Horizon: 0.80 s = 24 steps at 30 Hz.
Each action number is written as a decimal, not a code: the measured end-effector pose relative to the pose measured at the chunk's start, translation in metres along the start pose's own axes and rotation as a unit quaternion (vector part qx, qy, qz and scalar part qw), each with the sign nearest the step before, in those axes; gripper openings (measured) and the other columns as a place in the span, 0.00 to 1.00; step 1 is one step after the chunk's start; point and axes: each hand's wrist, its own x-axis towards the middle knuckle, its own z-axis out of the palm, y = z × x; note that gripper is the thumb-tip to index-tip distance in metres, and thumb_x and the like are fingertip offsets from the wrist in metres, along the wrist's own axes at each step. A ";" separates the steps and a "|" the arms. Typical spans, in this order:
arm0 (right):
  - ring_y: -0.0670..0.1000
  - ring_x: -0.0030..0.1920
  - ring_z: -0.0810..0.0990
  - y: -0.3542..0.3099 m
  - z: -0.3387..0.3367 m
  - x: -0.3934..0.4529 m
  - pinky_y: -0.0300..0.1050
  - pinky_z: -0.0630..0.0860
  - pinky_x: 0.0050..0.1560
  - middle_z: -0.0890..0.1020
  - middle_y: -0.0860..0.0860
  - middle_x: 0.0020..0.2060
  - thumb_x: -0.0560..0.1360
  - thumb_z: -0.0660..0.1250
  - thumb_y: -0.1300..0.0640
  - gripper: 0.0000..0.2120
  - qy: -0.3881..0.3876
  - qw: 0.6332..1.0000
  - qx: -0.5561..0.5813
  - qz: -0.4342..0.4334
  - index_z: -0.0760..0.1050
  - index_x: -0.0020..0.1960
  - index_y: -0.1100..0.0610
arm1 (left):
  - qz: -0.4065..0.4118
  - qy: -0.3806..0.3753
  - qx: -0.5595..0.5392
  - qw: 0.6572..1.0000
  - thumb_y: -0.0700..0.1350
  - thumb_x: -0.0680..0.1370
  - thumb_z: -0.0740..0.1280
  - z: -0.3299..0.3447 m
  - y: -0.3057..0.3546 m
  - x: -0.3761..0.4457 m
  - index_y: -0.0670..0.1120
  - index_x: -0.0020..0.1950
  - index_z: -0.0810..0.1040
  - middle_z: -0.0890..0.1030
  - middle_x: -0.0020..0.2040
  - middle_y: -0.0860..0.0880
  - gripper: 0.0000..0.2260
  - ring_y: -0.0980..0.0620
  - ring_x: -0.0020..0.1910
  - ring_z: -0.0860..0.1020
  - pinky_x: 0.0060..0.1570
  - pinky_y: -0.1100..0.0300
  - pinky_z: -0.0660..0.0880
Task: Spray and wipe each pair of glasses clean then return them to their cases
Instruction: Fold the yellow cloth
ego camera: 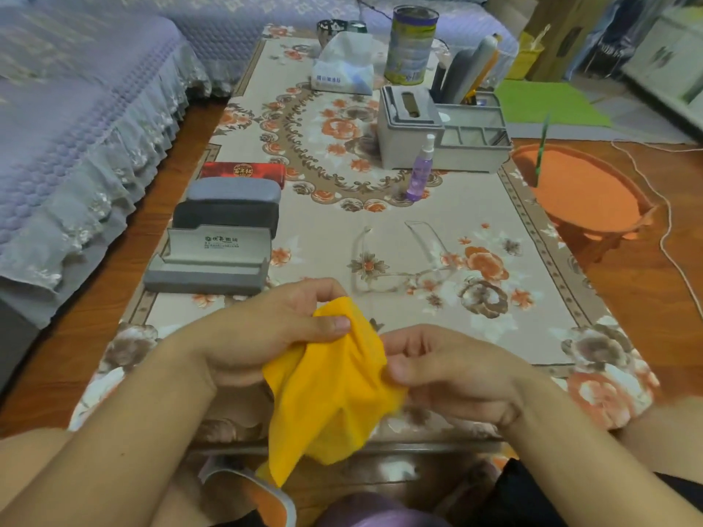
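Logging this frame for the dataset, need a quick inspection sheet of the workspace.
Surface: low table under floral cover.
Job's things: clear glasses lying unfolded; open grey case; three closed cases behind it; spray bottle upright; yellow cloth.
Clutter: tissue pack, tin, grey organizer.
Grippers: left hand and right hand pinch the cloth.
Cables: white cord on floor, right.
Surroundings: sofa, orange stool.

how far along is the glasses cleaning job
Early, it seems. One grey case is open and its clear glasses lie unfolded on the table. Both hands, left and right, hold the yellow cloth. Left: wiping, casing, and three closed cases; the spray stands apart.
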 end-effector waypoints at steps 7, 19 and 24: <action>0.63 0.56 0.76 -0.011 0.001 -0.006 0.62 0.75 0.60 0.77 0.65 0.57 0.75 0.73 0.59 0.25 0.133 0.983 0.093 -0.081 0.71 0.65 0.72 | 0.056 0.017 -0.404 0.913 0.70 0.79 0.56 0.009 -0.030 0.015 0.44 0.69 0.78 0.76 0.70 0.38 0.34 0.37 0.68 0.75 0.71 0.41 0.66; 0.60 0.44 0.82 -0.014 -0.024 -0.026 0.53 0.82 0.43 0.83 0.63 0.47 0.82 0.63 0.59 0.14 0.342 0.935 -0.039 -0.086 0.75 0.57 0.71 | 0.008 0.219 -0.196 0.956 0.32 0.74 0.68 0.030 -0.022 0.016 0.49 0.79 0.64 0.79 0.64 0.33 0.34 0.36 0.55 0.84 0.56 0.39 0.80; 0.63 0.48 0.84 -0.030 -0.016 -0.045 0.57 0.83 0.50 0.83 0.67 0.49 0.79 0.66 0.60 0.10 0.320 0.926 -0.129 -0.156 0.77 0.58 0.63 | 0.129 0.219 0.003 0.967 0.31 0.80 0.64 0.035 -0.001 0.001 0.61 0.78 0.63 0.85 0.49 0.35 0.34 0.35 0.52 0.84 0.61 0.40 0.78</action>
